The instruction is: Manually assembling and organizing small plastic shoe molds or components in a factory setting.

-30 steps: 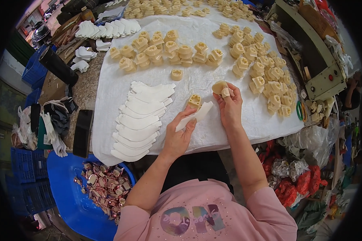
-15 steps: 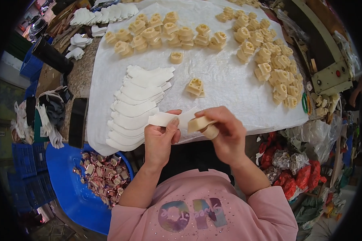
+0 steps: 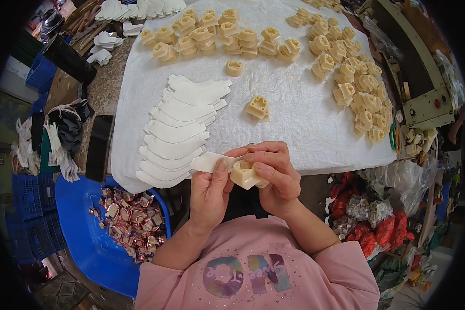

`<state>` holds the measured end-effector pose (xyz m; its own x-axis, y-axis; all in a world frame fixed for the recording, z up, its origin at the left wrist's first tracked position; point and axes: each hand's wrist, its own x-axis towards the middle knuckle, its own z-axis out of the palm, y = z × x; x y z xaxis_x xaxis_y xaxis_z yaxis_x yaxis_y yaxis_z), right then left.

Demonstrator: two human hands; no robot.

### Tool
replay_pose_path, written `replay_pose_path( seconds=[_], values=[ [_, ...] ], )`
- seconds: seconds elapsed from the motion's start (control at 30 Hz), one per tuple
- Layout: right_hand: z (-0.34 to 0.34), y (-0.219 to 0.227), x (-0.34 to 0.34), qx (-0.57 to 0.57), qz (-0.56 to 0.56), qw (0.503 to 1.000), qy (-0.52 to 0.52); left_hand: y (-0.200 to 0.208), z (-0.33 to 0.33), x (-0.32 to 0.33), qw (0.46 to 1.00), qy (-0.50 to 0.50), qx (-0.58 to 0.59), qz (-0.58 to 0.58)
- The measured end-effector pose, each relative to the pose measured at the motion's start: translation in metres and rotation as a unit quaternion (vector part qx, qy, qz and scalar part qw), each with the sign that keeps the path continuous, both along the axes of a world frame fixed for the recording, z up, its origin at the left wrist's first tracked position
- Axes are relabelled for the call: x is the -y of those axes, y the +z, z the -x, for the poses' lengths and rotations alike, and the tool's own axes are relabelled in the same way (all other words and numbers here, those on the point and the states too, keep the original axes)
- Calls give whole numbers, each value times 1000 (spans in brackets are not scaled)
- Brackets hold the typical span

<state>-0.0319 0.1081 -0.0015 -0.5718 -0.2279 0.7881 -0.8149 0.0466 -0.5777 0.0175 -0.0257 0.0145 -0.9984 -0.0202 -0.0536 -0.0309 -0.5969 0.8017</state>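
My left hand [image 3: 210, 192] pinches a white curved flat piece [image 3: 207, 161] by its end, thumb on top. My right hand [image 3: 277, 175] grips a cream-coloured moulded block [image 3: 244, 174] and presses it against that white piece. Both hands are held close to my chest, just off the near edge of the white cloth [image 3: 294, 108]. A fanned stack of the same white pieces [image 3: 178, 132] lies on the cloth to the left. One pair of cream blocks [image 3: 258, 108] sits alone just beyond my hands.
Several cream blocks [image 3: 356, 88] are heaped along the far and right side of the cloth. A blue bin [image 3: 88, 227] with shiny pinkish scraps [image 3: 129, 222] stands lower left. A black phone [image 3: 99, 147] lies left of the cloth. Bags [image 3: 367, 217] hang at the right.
Both hands came off the cloth toward my chest, carrying a white piece and a cream block. They have since brought the two parts together and my view has dipped lower.
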Motion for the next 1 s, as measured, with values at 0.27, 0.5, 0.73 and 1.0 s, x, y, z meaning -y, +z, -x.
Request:
replay_pose_path(
  seconds=[0.27, 0.5, 0.73, 1.0],
  values=[
    [1, -3, -5, -1, -11, 1000, -7, 3, -3, -12, 1000, -2, 5, -13],
    [6, -3, -8, -62, -87, 993, -56, 1, -2, -17, 1000, 13, -16, 3],
    [13, -5, -5, -73, -144, 982, -93, -12, 1, -3, 977, 93, -53, 184],
    [4, 30, -8, -52, -315, 940, -123, -4, -2, 15, 926, 124, -33, 354]
  ],
)
